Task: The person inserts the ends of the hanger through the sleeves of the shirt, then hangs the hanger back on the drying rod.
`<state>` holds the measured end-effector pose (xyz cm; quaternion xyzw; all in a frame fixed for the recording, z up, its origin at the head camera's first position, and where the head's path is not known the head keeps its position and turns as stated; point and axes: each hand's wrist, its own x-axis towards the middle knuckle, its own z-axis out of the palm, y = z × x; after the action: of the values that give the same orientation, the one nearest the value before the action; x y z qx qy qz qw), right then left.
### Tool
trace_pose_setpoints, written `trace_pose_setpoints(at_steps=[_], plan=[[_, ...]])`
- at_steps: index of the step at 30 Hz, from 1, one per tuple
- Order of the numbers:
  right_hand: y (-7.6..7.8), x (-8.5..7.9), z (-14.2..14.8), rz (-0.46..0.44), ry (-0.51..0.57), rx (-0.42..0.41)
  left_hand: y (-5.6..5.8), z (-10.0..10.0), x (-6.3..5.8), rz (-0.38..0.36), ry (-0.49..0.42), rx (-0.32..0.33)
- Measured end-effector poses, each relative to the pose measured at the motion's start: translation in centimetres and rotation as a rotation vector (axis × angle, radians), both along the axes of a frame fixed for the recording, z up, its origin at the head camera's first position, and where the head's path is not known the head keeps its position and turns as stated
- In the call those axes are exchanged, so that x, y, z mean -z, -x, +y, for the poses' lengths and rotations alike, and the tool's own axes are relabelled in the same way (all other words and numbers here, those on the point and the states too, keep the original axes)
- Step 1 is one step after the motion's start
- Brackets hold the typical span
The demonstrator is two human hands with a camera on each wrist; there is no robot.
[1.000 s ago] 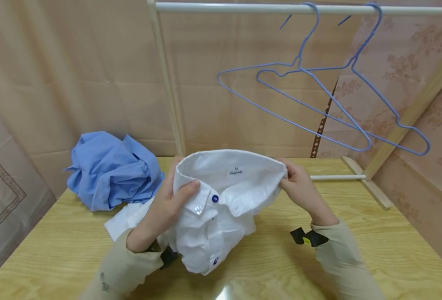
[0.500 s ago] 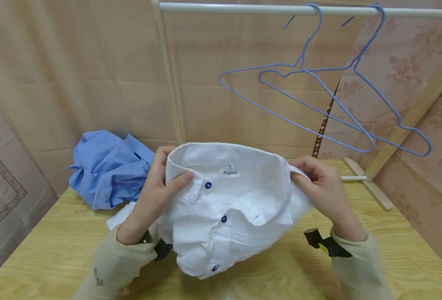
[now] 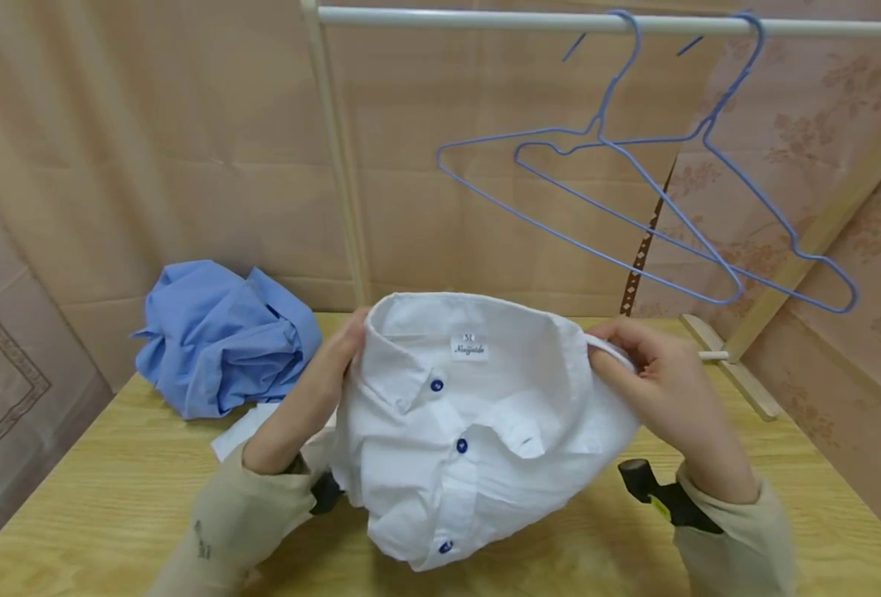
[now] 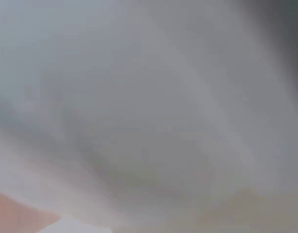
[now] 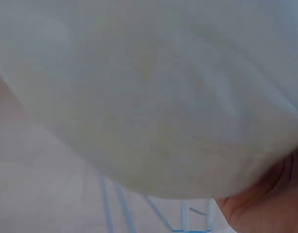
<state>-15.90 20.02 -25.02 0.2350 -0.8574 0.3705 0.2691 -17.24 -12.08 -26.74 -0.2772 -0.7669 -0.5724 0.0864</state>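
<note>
A white button-up shirt with dark blue buttons is held up above the table, its open collar and size label facing the head camera. My left hand holds it at the left of the collar; most of those fingers are hidden by the cloth. On the other side, my right hand pinches the shirt's shoulder beside the collar between thumb and fingers. Blurred white cloth fills the left wrist view. In the right wrist view, shirt fabric hangs in front of part of the right hand.
A crumpled blue shirt lies on the wooden table at the left. Two blue wire hangers, a front one and a rear one, hang from the white rail of a rack. A curtain stands behind.
My right hand has moved right and slightly down, from the collar edge to the shoulder, spreading the shirt wider. The left thumb has slipped off the collar's front. The blue shirt has not moved.
</note>
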Motion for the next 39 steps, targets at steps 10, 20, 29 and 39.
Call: trace_pose_setpoints(at_steps=[10,20,29,39], plan=[[2.7,1.7,0.1,-0.093,-0.230,-0.402,2.1,0.5,2.0,-0.048,0.096,-0.021],[3.3,1.9,-0.2,0.010,-0.351,-0.567,2.7,0.8,3.2,-0.017,0.203,-0.207],[4.0,3.0,-1.6,0.013,-0.262,-0.313,3.4,0.8,4.0,-0.010,0.212,-0.322],[6.0,5.2,-2.4,0.019,-0.172,-0.114,3.8,1.0,4.3,0.065,0.169,-0.335]])
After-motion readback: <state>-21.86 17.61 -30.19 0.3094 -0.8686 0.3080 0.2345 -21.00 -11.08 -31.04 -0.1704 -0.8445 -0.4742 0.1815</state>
